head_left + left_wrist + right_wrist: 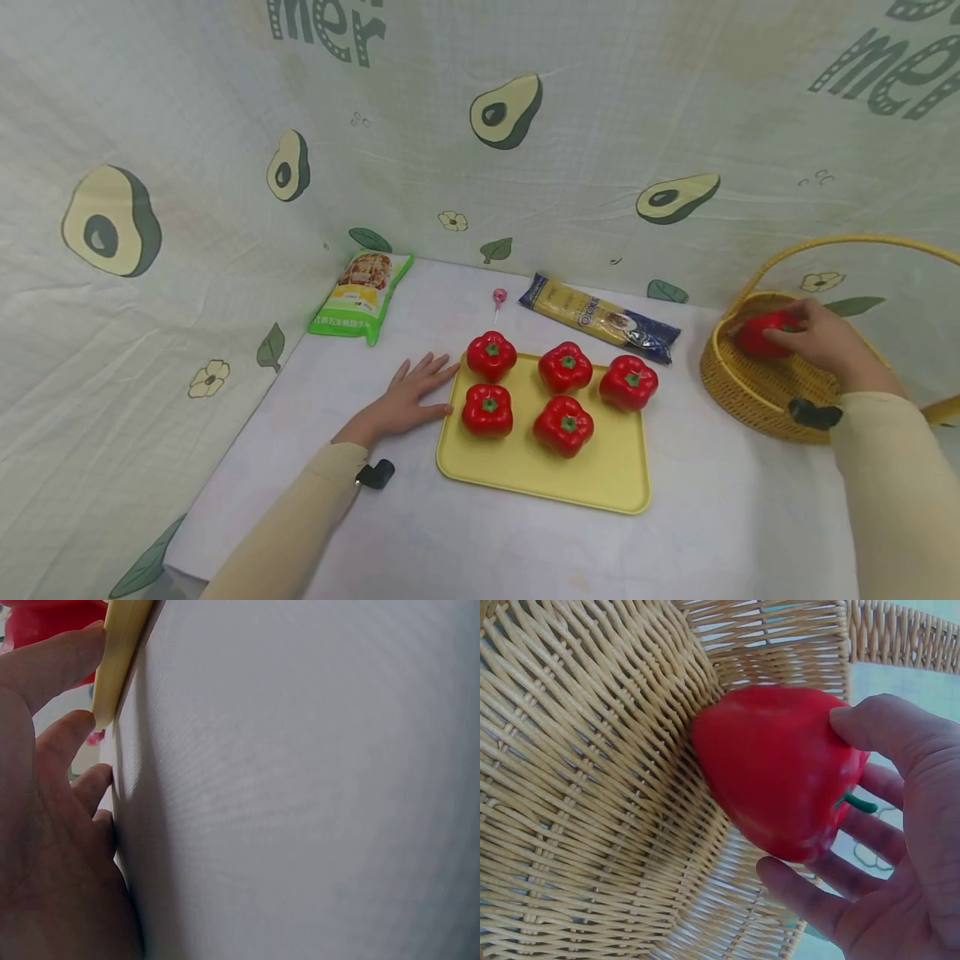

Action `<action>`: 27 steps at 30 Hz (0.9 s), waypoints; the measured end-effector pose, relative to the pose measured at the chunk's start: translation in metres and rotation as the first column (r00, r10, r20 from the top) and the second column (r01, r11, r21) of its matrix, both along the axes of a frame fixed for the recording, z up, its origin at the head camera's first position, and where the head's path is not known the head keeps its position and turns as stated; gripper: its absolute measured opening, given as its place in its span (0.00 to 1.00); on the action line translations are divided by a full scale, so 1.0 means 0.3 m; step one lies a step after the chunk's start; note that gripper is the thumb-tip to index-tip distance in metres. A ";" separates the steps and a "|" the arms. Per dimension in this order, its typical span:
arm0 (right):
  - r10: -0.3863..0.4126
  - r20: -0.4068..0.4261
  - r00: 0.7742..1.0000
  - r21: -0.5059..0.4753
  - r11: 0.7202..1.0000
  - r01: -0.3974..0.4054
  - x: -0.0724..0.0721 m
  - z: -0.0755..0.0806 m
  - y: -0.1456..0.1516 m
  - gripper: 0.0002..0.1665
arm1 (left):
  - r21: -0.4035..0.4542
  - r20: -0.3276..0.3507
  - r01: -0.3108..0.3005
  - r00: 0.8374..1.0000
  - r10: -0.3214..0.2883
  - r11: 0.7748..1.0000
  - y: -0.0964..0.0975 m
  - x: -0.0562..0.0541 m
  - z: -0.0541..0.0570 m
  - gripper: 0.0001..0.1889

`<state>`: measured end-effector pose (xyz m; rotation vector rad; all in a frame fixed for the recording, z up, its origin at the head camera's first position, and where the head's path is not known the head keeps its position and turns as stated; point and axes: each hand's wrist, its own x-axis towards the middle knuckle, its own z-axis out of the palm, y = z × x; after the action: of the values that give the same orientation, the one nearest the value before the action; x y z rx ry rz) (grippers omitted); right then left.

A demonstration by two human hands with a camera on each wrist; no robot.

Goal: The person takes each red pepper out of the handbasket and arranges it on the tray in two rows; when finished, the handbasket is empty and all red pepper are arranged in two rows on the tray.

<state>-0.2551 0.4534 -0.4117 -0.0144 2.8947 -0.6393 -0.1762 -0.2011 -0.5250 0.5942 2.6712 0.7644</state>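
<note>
Inside the wicker basket [750, 398] on the right, my right hand [828, 340] holds a red bell pepper [772, 765] between thumb and fingers. Its green stem points toward the palm in the right wrist view, and its far end is against or close to the woven wall. My left hand [405, 398] lies spread at the left edge of a yellow tray [540, 487]; thumb and index fingertip touch the rim in the left wrist view. Several red bell peppers [566, 425] sit on the tray, one of them [628, 383] over its right edge.
Behind the tray lie a blue and gold pasta packet [600, 318] and a pink lollipop [500, 296]. A green food bag [360, 296] stands at the back left. The basket's tall handle [847, 240] arches above it. Avocado-print cloth [585, 142] hangs behind the white table.
</note>
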 end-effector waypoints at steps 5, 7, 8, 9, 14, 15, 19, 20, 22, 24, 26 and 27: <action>0.015 0.001 1.000 0.030 0.999 -0.015 0.002 -0.003 0.005 0.45 | 0.005 0.003 -0.001 1.000 0.001 1.000 0.001 0.001 -0.001 0.41; 0.015 0.010 1.000 0.040 0.999 -0.015 0.002 -0.003 0.004 0.46 | 0.002 0.002 -0.002 1.000 0.002 1.000 0.002 0.001 0.000 0.41; 0.016 0.015 1.000 0.046 0.999 -0.017 0.001 -0.002 0.002 0.46 | 0.001 0.003 -0.003 1.000 0.003 1.000 0.002 0.001 0.001 0.41; 0.019 0.020 1.000 0.049 0.999 -0.020 -0.001 -0.001 0.001 0.47 | -0.001 0.003 -0.003 1.000 0.003 1.000 0.002 0.001 0.001 0.41; 0.032 0.048 0.998 0.054 0.998 -0.035 -0.007 0.003 -0.006 0.50 | 0.001 0.008 -0.008 1.000 0.008 1.000 0.003 0.003 0.004 0.41; 0.032 0.051 0.998 0.057 0.998 -0.035 -0.007 0.004 -0.007 0.50 | 0.001 0.007 -0.009 1.000 0.009 1.000 0.003 0.003 0.004 0.41; 0.030 0.054 0.998 0.070 0.997 -0.033 -0.002 0.007 -0.010 0.50 | 0.000 0.004 -0.010 1.000 0.010 1.000 0.004 0.004 0.003 0.41; 0.031 0.052 0.998 0.074 0.997 -0.035 -0.001 0.007 -0.011 0.50 | -0.003 0.004 -0.010 1.000 0.010 1.000 0.004 0.004 0.002 0.41; 0.035 0.051 0.998 0.079 0.996 -0.039 0.001 0.009 -0.013 0.50 | -0.001 0.004 -0.007 1.000 0.007 1.000 0.003 0.005 0.002 0.41; 0.039 0.055 0.998 0.079 0.996 -0.044 0.002 0.012 -0.016 0.50 | -0.002 0.004 -0.006 1.000 0.006 1.000 0.002 0.004 0.002 0.41; 0.045 0.055 0.997 0.078 0.996 -0.049 0.002 0.014 -0.018 0.49 | -0.004 0.005 -0.004 1.000 0.004 1.000 0.001 0.004 0.001 0.41; 0.046 0.054 0.997 0.075 0.996 -0.050 0.002 0.016 -0.019 0.49 | -0.005 0.005 -0.004 1.000 0.004 1.000 0.000 0.003 0.001 0.41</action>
<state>-0.2544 0.4477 -0.4069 -0.0558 2.8564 -0.5122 -0.1752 -0.2011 -0.5245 0.5853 2.6700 0.7594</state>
